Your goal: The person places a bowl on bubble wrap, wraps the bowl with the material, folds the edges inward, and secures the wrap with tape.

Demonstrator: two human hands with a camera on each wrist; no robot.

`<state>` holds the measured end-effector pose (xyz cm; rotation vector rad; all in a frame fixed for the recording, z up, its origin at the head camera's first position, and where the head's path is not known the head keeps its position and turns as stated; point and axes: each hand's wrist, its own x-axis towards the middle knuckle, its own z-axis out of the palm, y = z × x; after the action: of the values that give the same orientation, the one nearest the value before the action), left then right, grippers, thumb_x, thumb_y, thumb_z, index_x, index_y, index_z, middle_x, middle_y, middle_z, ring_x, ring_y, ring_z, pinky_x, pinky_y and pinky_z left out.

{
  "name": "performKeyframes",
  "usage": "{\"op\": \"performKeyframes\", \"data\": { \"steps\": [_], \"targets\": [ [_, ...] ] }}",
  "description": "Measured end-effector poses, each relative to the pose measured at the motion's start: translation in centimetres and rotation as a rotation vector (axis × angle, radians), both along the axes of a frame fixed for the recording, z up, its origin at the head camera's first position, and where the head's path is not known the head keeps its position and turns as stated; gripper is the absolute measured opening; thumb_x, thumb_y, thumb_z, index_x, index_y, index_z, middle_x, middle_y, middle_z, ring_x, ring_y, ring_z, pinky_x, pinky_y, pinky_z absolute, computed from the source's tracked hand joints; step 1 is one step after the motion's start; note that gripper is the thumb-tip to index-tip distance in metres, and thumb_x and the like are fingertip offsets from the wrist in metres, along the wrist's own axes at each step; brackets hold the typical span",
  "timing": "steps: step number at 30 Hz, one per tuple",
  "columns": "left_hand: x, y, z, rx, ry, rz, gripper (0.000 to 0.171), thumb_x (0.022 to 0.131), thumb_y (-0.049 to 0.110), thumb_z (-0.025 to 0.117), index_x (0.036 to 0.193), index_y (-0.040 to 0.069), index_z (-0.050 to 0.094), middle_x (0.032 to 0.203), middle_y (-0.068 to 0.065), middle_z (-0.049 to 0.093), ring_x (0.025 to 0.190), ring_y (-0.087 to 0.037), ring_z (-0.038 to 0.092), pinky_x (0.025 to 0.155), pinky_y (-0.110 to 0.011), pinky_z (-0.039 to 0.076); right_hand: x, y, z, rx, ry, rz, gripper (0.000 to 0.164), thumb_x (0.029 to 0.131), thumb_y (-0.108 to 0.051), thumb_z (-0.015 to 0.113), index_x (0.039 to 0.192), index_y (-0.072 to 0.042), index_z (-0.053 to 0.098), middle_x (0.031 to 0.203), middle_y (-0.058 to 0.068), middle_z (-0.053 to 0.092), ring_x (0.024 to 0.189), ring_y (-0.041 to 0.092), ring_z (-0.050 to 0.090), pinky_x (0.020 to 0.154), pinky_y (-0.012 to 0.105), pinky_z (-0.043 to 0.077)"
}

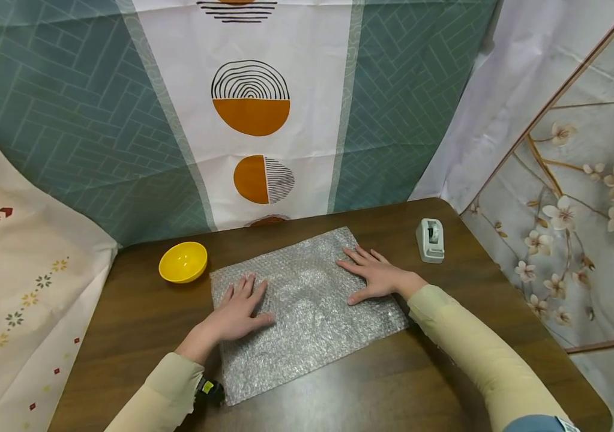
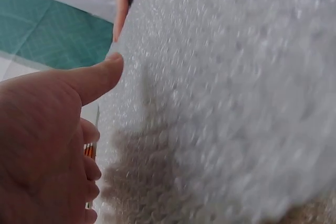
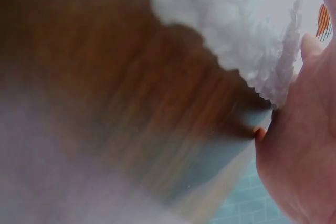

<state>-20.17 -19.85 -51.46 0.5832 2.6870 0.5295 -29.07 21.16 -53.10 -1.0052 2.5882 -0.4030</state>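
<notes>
A sheet of bubble wrap [image 1: 307, 324] lies flat and slightly askew on the brown wooden table. My left hand [image 1: 239, 312] rests on its left side with fingers spread. On the right side, my right hand [image 1: 374, 276] lies palm down with straight, spread fingers. In the left wrist view, the left thumb [image 2: 100, 80] extends over the bubble wrap [image 2: 220, 93], and part of the other hand shows beyond. The right wrist view has the right palm [image 3: 304, 140] beside the edge of the sheet [image 3: 226, 30].
A yellow bowl [image 1: 183, 263] stands at the table's back left. At the back right sits a white tape dispenser [image 1: 430, 241]. The wooden table [image 1: 139, 354] ends at a patterned curtain [image 1: 279, 108] behind, with other hanging cloths at both sides.
</notes>
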Motion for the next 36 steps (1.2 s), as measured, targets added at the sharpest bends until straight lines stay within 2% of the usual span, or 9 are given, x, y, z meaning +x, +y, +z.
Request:
{"op": "performKeyframes", "data": {
  "steps": [7,12,18,24,27,31,36],
  "targets": [
    [0.2,-0.1,0.1,-0.016,-0.022,0.016,0.108,0.096,0.064,0.071,0.17,0.003,0.021,0.175,-0.03,0.004,0.161,-0.051,0.0,0.125,-0.07,0.001,0.9,-0.4,0.2,0.036,-0.01,-0.052,0.11,0.091,-0.076,0.067,0.173,-0.02,0.019,0.179,0.015,0.0,0.163,0.044,-0.003,0.123,0.073,0.001],
    [0.1,-0.5,-0.5,-0.027,-0.033,0.007,0.114,0.092,0.063,0.076,0.17,0.003,0.02,0.175,-0.03,0.003,0.161,-0.05,0.0,0.125,-0.071,0.001,2.0,-0.5,0.1,0.071,-0.029,-0.092,0.11,0.094,-0.077,0.062,0.174,-0.019,0.014,0.179,0.016,-0.005,0.163,0.045,-0.007,0.123,0.073,-0.001],
    [0.2,-0.6,-0.9,-0.02,-0.051,-0.002,0.116,0.089,0.063,0.079,0.17,0.003,0.021,0.176,-0.028,0.001,0.162,-0.049,-0.002,0.124,-0.071,0.0,3.3,0.2,0.8,0.068,-0.04,-0.075,0.116,0.09,-0.074,0.071,0.174,-0.016,0.013,0.178,0.019,-0.005,0.162,0.047,-0.005,0.123,0.073,0.002],
    [0.0,-1.0,-0.8,0.091,-0.063,-0.03,0.123,0.083,0.067,0.083,0.169,0.001,0.024,0.175,-0.031,0.001,0.16,-0.052,-0.004,0.121,-0.075,-0.005,3.9,2.1,1.0,0.026,-0.066,-0.049,0.131,0.081,-0.07,0.083,0.173,-0.009,0.013,0.178,0.02,-0.003,0.161,0.049,-0.007,0.123,0.072,0.004],
    [-0.2,-1.5,-1.4,0.127,-0.059,-0.047,0.127,0.079,0.068,0.084,0.169,0.002,0.025,0.175,-0.032,0.001,0.16,-0.053,-0.004,0.12,-0.076,-0.005,4.2,2.7,0.9,0.003,-0.094,-0.05,0.135,0.078,-0.067,0.087,0.172,-0.006,0.011,0.178,0.021,-0.003,0.161,0.05,-0.007,0.124,0.072,0.002],
    [-0.4,-1.8,-2.0,0.126,-0.058,-0.058,0.129,0.077,0.07,0.085,0.17,0.003,0.024,0.176,-0.028,0.001,0.161,-0.05,-0.004,0.122,-0.075,-0.003,4.5,3.1,0.7,-0.005,-0.107,-0.045,0.139,0.077,-0.067,0.089,0.172,-0.005,0.009,0.178,0.022,-0.005,0.161,0.05,-0.008,0.123,0.072,0.001],
    [0.1,-1.6,-0.8,0.135,-0.075,-0.074,0.128,0.077,0.065,0.088,0.169,0.002,0.025,0.176,-0.029,0.001,0.161,-0.051,-0.003,0.122,-0.074,-0.004,4.6,3.1,0.9,0.002,-0.132,-0.057,0.139,0.077,-0.065,0.09,0.173,-0.007,0.007,0.178,0.02,-0.008,0.161,0.049,-0.009,0.123,0.072,-0.002]
  ]
}}
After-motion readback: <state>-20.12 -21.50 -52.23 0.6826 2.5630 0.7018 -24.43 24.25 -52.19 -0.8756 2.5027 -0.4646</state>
